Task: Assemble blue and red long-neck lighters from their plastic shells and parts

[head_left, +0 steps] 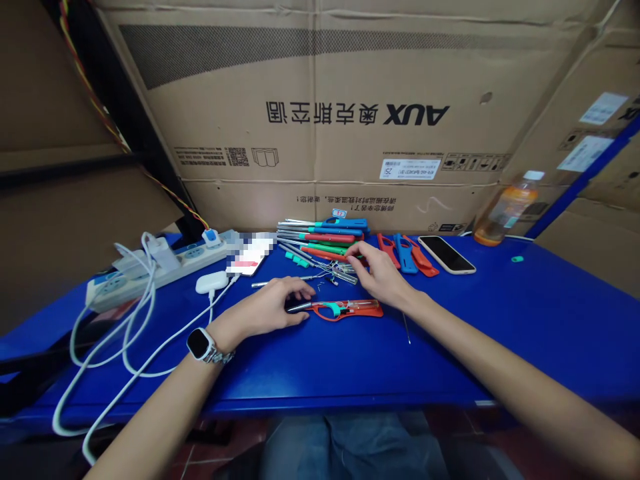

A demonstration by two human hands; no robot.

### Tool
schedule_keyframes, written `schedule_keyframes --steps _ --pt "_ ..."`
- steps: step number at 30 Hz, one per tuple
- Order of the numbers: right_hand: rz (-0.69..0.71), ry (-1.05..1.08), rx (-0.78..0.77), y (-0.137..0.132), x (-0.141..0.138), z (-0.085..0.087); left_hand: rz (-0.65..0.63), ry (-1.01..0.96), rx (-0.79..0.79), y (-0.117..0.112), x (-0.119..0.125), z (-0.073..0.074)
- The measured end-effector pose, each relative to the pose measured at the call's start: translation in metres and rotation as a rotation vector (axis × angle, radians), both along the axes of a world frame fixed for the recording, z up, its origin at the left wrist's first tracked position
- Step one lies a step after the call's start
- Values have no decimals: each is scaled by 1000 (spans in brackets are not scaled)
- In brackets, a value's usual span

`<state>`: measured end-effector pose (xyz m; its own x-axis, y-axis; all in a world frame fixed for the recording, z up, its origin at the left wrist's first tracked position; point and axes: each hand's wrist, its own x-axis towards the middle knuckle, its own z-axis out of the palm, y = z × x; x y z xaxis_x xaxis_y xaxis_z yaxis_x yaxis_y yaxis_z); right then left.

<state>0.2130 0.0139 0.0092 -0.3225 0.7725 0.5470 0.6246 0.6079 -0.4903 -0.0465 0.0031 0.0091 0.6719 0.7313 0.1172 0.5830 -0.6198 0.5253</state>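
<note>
An opened orange utility lighter [373, 309] lies flat, its inner parts showing: a turquoise trigger [334, 308] and a clear fuel tube. My left hand [275, 303] rests at its metal barrel [299, 307], thumb below and fingers above, spread apart. Farther back, my right hand [380, 270] has its thumb and bent finger close together over the loose lighter parts [344, 272], beside a red-orange lighter [325, 253]; what lies between the fingertips is too small to make out. Behind are several stacked lighters with blue [345, 233], red and green handles.
Red and blue handle shells [405, 253] and a phone [447, 255] lie right of the pile. An orange drink bottle [507, 208] stands at the back right. A thin metal rod [407, 328] is near my right forearm. Left are a power strip [173, 259] and white cables [133, 333].
</note>
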Motion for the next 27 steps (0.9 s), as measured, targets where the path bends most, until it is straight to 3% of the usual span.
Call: schedule_keyframes --steps 6,16,27 --pt "33 89 -27 -19 -2 -10 -48 -11 13 0 -2 2" --pt "-73 -35 -174 -15 -13 -31 -117 -86 -19 4 -2 -4" --pt "-115 -46 -176 -11 -13 -37 -30 -39 -24 2 -5 0"
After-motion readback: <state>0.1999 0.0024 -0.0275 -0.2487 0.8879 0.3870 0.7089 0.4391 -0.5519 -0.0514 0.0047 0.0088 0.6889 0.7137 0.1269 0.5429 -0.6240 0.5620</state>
